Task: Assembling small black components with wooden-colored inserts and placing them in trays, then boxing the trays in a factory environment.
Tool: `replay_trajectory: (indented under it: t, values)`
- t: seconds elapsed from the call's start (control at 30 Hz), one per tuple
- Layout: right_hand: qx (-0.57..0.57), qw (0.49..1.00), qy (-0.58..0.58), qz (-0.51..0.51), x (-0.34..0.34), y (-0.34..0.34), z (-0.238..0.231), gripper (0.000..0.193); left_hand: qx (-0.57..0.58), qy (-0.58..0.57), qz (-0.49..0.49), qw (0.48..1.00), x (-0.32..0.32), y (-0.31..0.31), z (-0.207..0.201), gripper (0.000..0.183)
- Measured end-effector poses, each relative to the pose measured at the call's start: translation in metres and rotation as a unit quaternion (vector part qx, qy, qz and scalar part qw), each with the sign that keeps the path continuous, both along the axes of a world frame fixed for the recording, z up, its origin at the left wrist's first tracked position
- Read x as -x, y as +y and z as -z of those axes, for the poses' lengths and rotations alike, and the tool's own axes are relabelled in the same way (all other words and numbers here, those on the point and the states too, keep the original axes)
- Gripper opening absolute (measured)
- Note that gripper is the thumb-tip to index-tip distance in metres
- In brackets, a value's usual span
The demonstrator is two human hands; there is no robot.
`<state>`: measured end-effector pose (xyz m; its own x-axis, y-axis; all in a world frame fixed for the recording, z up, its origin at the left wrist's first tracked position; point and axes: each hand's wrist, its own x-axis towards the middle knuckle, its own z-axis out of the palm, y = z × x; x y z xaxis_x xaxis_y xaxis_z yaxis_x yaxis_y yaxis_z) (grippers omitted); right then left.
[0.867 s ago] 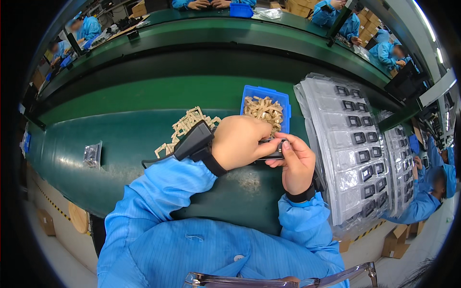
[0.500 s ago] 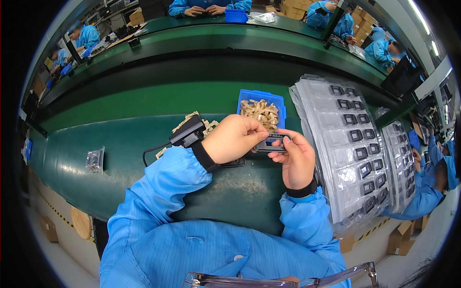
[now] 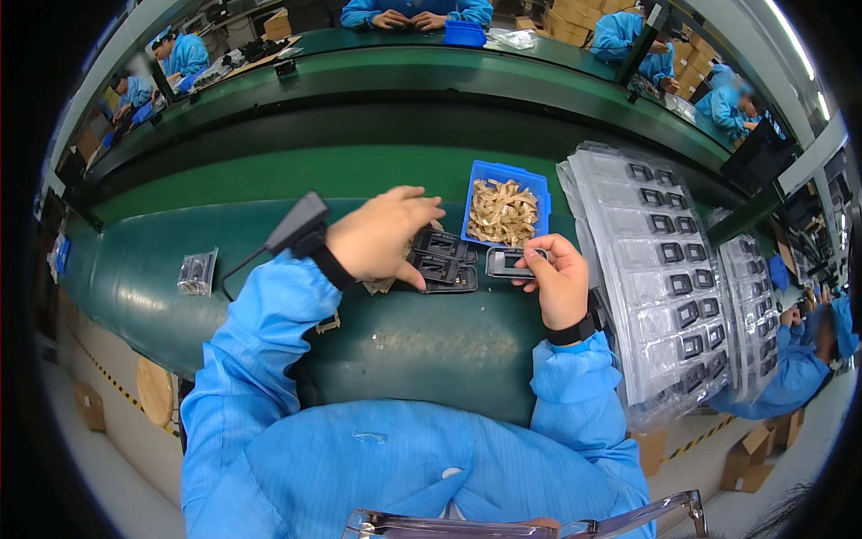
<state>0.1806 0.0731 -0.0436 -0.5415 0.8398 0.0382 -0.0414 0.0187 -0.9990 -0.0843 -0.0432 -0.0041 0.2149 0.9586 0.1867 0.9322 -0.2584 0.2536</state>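
While pinching windowed black housing (image 3: 496,263) in right hand (image 3: 564,283), one o'clock, has shifted left hand (image 3: 371,238), with fingers spread, to other housings (image 3: 443,270), twelve o'clock, pausing two-handed work.

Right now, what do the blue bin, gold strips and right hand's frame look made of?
Blue bin: likely plastic, satin; uniform color, lipped rim.
Gold strips: possibly metallic foil or film, shiny; thin, glinting.
Frame: probably dark plastic, low sheen; rounded corners, metal possible.

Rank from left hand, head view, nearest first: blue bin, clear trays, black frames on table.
From the left hand:
1. Black frames, by its thumb, right side
2. Blue bin, right, slightly ahead
3. Clear trays, far right, past the right hand
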Motion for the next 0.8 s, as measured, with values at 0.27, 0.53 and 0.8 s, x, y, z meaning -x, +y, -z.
replay_trajectory:
  t: [0.27, 0.53, 0.8]
  values:
    - [-0.090, 0.990, 0.091, 0.063, 0.001, -0.017, 0.007, 0.010, -0.112, 0.066, -0.008, 0.991, -0.060, -0.015, 0.057, 0.083]
    - [-0.026, 0.997, 0.074, 0.001, -0.022, -0.049, 0.004, 0.015, -0.038, -0.031, 0.024, 0.999, -0.099, -0.054, 0.054, 0.073]
    - [-0.298, 0.889, -0.342, 0.064, -0.072, -0.051, 0.008, 0.021, 0.031, -0.007, 0.036, 0.999, -0.094, -0.067, 0.033, 0.074]
